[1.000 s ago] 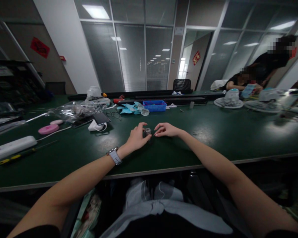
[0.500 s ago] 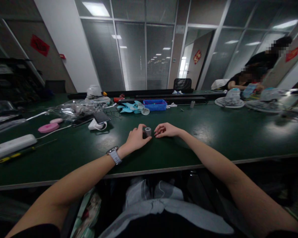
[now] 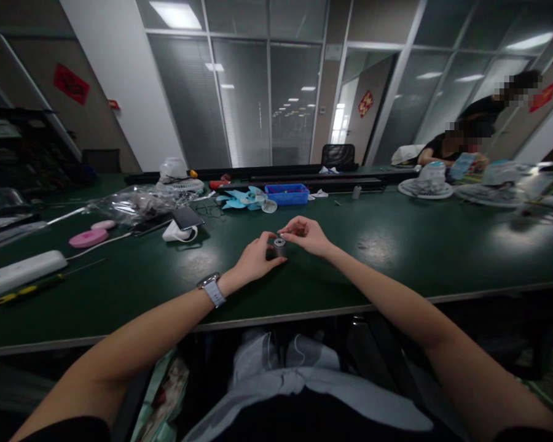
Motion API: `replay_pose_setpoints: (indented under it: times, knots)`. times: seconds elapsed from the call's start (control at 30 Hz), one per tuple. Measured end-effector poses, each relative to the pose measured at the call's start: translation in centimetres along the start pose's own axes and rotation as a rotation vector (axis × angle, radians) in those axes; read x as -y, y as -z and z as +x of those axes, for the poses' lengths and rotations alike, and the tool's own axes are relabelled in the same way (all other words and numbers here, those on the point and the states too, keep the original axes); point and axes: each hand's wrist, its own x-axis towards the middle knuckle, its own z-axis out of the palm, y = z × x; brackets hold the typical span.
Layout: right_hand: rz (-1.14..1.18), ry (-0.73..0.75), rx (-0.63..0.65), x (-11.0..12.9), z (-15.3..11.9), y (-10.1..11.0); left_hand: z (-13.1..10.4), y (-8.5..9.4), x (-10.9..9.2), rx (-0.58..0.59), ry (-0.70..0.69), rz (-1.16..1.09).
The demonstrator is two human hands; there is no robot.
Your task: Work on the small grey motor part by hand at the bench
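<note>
Your L hand [image 3: 257, 258] is curled round the can [image 3: 280, 248], a small grey metal cylinder standing upright on the table [image 3: 350, 276], right in front of you. Thumb's on the near side, forefinger on the far side, so the can sits btwn them. There's a watch [image 3: 213, 290] on that wrist.

Your R hand [image 3: 308, 235] is up by the can's top, far R edge. Thumb and forefinger tips are close together, other fingers curled; can't tell if they pinch smth tiny or touch the rim.

To your L: a white plug [image 3: 179, 232] w/ a phone [image 3: 187, 218] just behind it, specs [image 3: 212, 211] nearby, then a pink disc [image 3: 88, 237], power strip [image 3: 23, 274] and a screwdriver [image 3: 27, 290] lying beside the strip. Clear plastic [image 3: 133, 205] is heaped further back.

Past your hands: blue blades [image 3: 242, 198] next to a blue bin [image 3: 288, 196], and a 2nd cylinder [image 3: 356, 193] upright further R, well apart from yours. Fan parts [image 3: 428, 182] sit at the far R; behind them are two ppl, one low at the table [image 3: 442, 148], one leaning over [image 3: 482, 115].
</note>
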Motion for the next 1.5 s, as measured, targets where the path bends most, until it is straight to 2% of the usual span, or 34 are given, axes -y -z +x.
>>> replay_pose_setpoints:
  times: [0.2, 0.5, 0.73, 0.97, 1.33, 1.5]
  knots:
    - [-0.111, 0.026, 0.032, 0.8, -0.52, -0.5, -0.01, -0.05, 0.03, -0.004, 0.002, -0.006]
    - [-0.172, 0.057, 0.051, 0.26, -0.57, -0.63, -0.02, -0.29, 0.23, -0.018, -0.004, 0.012]
    - [-0.157, 0.049, 0.055, 0.27, -0.62, -0.73, -0.01, -0.3, 0.19, -0.02, -0.01, 0.01]
    - [0.006, -0.076, 0.063, 0.21, -0.45, -1.06, -0.08, -0.31, 0.2, -0.02, -0.012, 0.001]
    - [-0.029, -0.067, -0.071, -0.07, -0.29, -0.59, 0.02, -0.34, 0.2, -0.017, -0.012, 0.054]
    - [-0.075, -0.073, -0.06, 0.26, -0.47, -0.75, 0.05, -0.43, 0.34, -0.014, -0.012, 0.051]
